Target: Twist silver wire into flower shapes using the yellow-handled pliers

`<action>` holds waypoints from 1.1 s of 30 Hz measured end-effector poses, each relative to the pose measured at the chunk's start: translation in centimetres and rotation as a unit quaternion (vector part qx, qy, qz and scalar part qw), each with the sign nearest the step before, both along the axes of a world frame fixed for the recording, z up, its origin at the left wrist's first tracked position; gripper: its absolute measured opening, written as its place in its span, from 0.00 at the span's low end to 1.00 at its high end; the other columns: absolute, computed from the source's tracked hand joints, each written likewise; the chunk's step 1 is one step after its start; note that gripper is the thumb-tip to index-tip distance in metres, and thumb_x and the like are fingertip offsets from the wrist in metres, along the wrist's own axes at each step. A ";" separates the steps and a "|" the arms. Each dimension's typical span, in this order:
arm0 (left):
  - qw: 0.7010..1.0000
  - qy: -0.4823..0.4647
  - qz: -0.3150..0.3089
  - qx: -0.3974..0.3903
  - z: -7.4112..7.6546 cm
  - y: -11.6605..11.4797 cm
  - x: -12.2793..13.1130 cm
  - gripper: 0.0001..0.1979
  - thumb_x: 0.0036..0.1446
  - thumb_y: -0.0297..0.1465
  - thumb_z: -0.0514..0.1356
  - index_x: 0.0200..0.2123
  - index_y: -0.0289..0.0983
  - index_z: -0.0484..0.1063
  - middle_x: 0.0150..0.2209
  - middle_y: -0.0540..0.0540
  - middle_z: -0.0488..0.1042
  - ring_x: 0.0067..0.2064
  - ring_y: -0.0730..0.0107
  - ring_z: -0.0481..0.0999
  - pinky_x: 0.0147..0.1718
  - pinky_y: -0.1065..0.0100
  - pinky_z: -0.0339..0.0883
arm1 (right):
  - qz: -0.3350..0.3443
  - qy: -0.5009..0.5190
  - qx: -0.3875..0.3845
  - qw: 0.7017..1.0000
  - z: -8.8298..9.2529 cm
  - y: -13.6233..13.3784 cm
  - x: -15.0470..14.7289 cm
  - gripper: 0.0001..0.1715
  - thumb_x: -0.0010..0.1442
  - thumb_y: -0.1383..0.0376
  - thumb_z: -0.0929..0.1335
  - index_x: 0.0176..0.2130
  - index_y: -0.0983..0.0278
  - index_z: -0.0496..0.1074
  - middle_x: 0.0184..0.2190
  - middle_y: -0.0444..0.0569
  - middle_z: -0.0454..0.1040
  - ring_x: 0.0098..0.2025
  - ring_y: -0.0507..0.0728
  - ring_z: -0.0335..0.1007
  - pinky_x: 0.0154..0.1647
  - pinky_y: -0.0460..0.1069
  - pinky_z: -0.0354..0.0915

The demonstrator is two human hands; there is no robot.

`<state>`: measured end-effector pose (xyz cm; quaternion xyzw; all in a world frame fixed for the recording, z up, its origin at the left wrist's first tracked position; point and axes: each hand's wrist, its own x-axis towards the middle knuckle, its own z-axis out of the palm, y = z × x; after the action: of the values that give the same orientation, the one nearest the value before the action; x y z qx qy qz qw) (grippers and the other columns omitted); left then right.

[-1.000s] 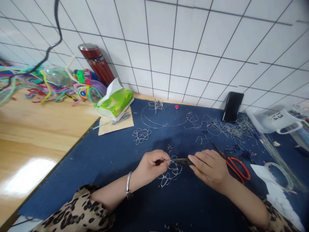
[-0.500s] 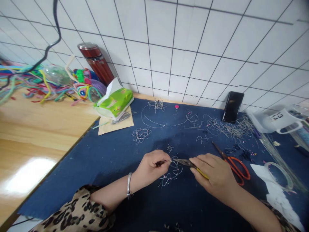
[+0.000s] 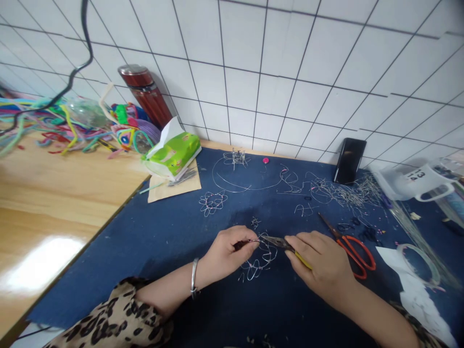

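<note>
Between thumb and forefinger, my left hand (image 3: 234, 246) pinches one end of a looped silver wire piece (image 3: 266, 256) with small pink beads. Its loops hang below the fingertips, over the blue cloth. My right hand (image 3: 319, 261) is wrapped round long-nose pliers (image 3: 277, 241) with yellow grips. The jaws point left and lie right beside the wire at my left fingertips; whether they bite on it is too small to tell. A tiny twisted wire bit (image 3: 255, 222) lies just beyond my left hand. Farther back rests a flower-shaped beaded wire ring (image 3: 213, 203).
Orange-handled scissors (image 3: 357, 253) lie right of my right hand. Behind them are a tangle of wire (image 3: 344, 191), a phone (image 3: 350, 161) leaning on the wall and a white mug (image 3: 424, 181). A green tissue pack (image 3: 174, 154) and a red thermos (image 3: 147, 94) stand back left.
My left fingertips and the beaded wire have shifted slightly right. The pliers' tips have tilted a little, and their jaws remain beside the wire.
</note>
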<state>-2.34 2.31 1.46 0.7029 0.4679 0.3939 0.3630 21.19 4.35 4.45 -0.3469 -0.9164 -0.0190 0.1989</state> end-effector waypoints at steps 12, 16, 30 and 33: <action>1.000 -0.005 -0.005 0.019 -0.1 -0.1 -0.2 0.06 0.55 0.23 0.55 0.27 0.34 0.70 0.23 0.50 0.68 0.26 0.75 0.66 0.27 0.72 0.60 | 0.005 -0.003 -0.003 1.000 -0.2 -0.1 0.0 0.15 0.56 0.65 0.66 0.45 0.64 0.70 0.35 0.49 0.73 0.34 0.55 0.67 0.37 0.52 0.64; 1.000 0.002 -0.004 0.018 -0.1 -0.1 -0.2 0.06 0.54 0.21 0.54 0.27 0.34 0.69 0.24 0.50 0.68 0.26 0.75 0.66 0.28 0.72 0.60 | 0.008 -0.009 0.000 1.000 -0.3 0.0 0.1 0.15 0.56 0.65 0.66 0.45 0.63 0.70 0.35 0.49 0.73 0.34 0.55 0.67 0.37 0.52 0.64; 1.000 0.016 0.012 0.016 -0.2 -0.2 -0.1 0.05 0.53 0.22 0.54 0.27 0.35 0.67 0.23 0.51 0.67 0.25 0.76 0.64 0.26 0.73 0.59 | 0.032 -0.049 0.087 0.994 0.2 0.1 0.1 0.18 0.55 0.65 0.67 0.47 0.64 0.69 0.35 0.48 0.73 0.35 0.55 0.65 0.34 0.51 0.60; 1.000 0.012 0.011 0.021 -0.2 -0.3 -0.1 0.06 0.52 0.21 0.54 0.27 0.34 0.67 0.23 0.51 0.67 0.25 0.77 0.64 0.26 0.74 0.58 | 0.039 -0.056 0.094 0.993 0.2 0.1 0.1 0.18 0.55 0.65 0.68 0.47 0.65 0.69 0.36 0.48 0.73 0.35 0.55 0.65 0.34 0.52 0.59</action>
<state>-2.44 2.05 1.28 0.7097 0.4717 0.3994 0.3382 21.33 4.50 4.65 -0.2890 -0.9332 -0.1166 0.1791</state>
